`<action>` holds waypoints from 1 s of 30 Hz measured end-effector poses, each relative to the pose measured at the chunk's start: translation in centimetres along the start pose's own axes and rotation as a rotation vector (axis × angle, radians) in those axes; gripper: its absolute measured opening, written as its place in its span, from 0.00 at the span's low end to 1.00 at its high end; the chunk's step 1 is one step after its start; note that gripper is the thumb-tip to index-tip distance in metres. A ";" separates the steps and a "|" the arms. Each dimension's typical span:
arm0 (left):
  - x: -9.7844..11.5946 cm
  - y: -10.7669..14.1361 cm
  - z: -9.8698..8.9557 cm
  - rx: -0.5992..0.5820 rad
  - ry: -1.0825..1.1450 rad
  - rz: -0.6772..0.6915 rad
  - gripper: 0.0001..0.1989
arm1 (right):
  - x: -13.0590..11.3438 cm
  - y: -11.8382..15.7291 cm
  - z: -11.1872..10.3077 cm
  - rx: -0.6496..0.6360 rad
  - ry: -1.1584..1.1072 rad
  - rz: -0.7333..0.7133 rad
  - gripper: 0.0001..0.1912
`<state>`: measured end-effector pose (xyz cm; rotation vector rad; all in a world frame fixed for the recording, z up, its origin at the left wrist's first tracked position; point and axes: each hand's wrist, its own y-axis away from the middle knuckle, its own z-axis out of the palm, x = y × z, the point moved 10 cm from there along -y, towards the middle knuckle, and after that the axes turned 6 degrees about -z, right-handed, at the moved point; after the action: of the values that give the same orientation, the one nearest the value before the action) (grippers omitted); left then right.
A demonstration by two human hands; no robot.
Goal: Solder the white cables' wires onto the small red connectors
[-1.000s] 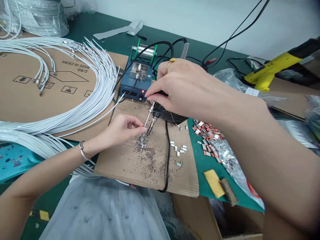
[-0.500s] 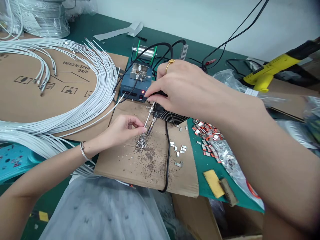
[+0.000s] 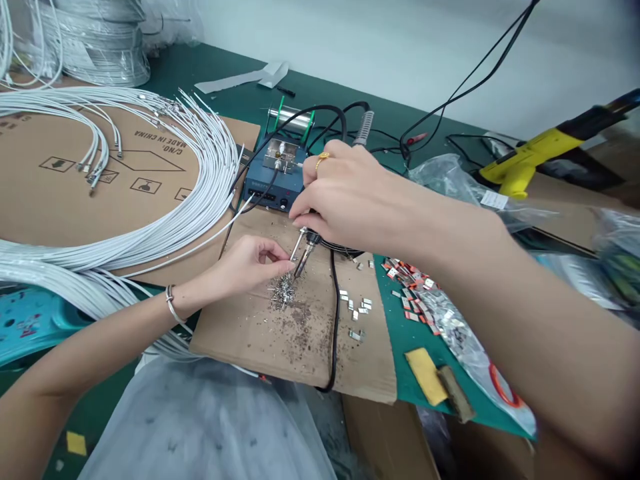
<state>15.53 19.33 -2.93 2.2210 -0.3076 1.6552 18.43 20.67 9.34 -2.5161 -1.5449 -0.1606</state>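
Note:
My left hand (image 3: 257,263) is closed in a pinch on the lower end of a thin pale rod-like piece (image 3: 298,245) with a silvery upper part. My right hand (image 3: 333,193), with a gold ring, reaches over from the right; its thumb and forefinger meet near that piece's upper end. Under the same hand is a soldering iron (image 3: 306,257), black handle in the fingers and metal tip slanting down beside my left fingertips. Most of the handle is hidden by the hand. Just below the tip lies a heap of fine metal clippings (image 3: 283,291) on cardboard (image 3: 240,333).
Behind my hands stands a blue soldering station (image 3: 260,180) with a solder spool (image 3: 295,120). White cables (image 3: 210,200) curve along the left. Metal connector shells (image 3: 355,313), orange-and-silver connectors (image 3: 410,293) and a yellow sponge (image 3: 426,375) lie right. A black cord (image 3: 335,320) crosses the cardboard.
My right hand has come down slightly and left, and the iron's tip stays near my left fingertips. The station's red light, lit before, now looks dark. The view has shifted a little.

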 end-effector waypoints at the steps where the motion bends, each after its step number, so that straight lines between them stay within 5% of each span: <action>1: 0.0 0.0 0.0 -0.004 0.001 -0.003 0.10 | -0.2 0.0 0.3 -0.018 0.045 -0.009 0.11; 22: 0.0 -0.2 0.1 -0.004 -0.009 -0.007 0.11 | -0.8 -0.7 0.8 -0.099 0.230 -0.033 0.07; 30: 0.4 -0.2 0.0 0.007 -0.030 -0.006 0.10 | -0.8 -2.4 2.1 -0.231 0.215 -0.035 0.07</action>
<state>15.68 19.50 -2.61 2.2516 -0.3034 1.6241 15.95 21.49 7.37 -2.5375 -1.5619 -0.6268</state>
